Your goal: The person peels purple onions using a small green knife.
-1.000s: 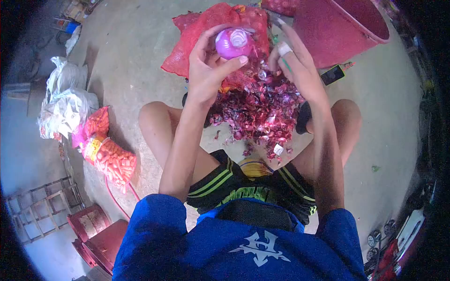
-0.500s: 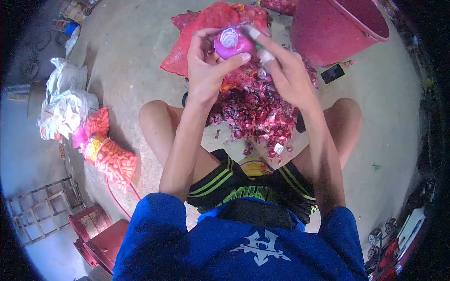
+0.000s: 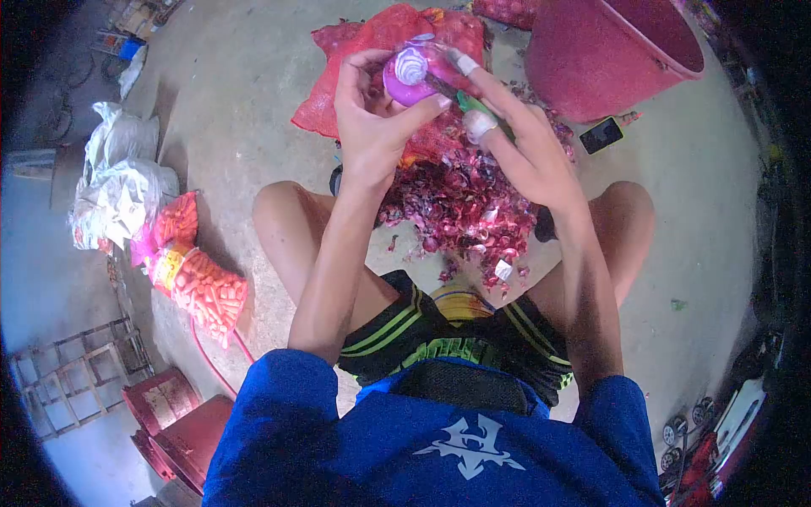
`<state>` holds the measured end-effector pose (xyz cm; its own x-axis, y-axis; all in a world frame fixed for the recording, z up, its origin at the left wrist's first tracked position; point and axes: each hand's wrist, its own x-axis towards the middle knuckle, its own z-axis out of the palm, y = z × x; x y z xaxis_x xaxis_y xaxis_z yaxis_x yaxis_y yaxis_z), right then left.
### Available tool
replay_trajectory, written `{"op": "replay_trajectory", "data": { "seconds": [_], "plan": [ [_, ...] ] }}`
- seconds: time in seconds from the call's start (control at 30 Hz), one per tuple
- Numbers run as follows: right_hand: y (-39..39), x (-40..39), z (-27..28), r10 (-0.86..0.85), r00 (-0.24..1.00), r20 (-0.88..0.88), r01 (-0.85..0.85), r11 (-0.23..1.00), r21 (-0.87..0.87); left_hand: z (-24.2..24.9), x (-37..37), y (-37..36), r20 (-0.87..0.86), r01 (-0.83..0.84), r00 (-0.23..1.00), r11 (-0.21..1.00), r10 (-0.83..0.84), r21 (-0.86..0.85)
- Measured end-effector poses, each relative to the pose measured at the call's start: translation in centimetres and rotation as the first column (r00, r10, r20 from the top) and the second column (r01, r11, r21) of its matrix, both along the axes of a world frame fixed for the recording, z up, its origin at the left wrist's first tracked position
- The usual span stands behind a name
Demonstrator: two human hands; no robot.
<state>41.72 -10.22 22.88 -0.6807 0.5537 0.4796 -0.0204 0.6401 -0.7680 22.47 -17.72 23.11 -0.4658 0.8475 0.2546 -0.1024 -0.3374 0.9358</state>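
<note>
My left hand (image 3: 372, 110) is wrapped round a purple onion (image 3: 404, 84) with a pale, ringed cut face turned up. Beside it, my right hand (image 3: 519, 135) has white wrappings on its thumb and a finger. A small green-handled knife (image 3: 475, 106) lies in its grip, its dark blade toward the onion. Below both hands spreads a heap of red-purple onion skins (image 3: 460, 203). Behind the hands lies a red mesh sack (image 3: 325, 93).
A large red tub (image 3: 591, 68) stands at the upper right, near a phone (image 3: 601, 135) on the floor. At left are white plastic bags (image 3: 127, 198) and an orange-filled bag (image 3: 207, 291). Red containers (image 3: 190, 431) stand at the lower left.
My right hand has moved slightly down and right, its fingers farther from the onion's top. More of the green handle shows. My left hand and the onion have shifted slightly left.
</note>
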Motion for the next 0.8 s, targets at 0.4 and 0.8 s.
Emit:
{"op": "replay_trajectory", "data": {
  "seconds": [0.4,0.8],
  "plan": [
    [-0.2,-0.1,0.5,0.076,0.981,-0.179,-0.191,0.558,-0.808,-0.3,-0.1,0.6,-0.085,-0.078,0.993,0.997,0.079,0.01],
    [0.8,-0.5,0.2,-0.056,0.99,-0.132,-0.016,0.874,-0.487,-0.3,0.6,0.7,0.069,0.106,0.992,0.993,-0.109,0.054]
  ]
}}
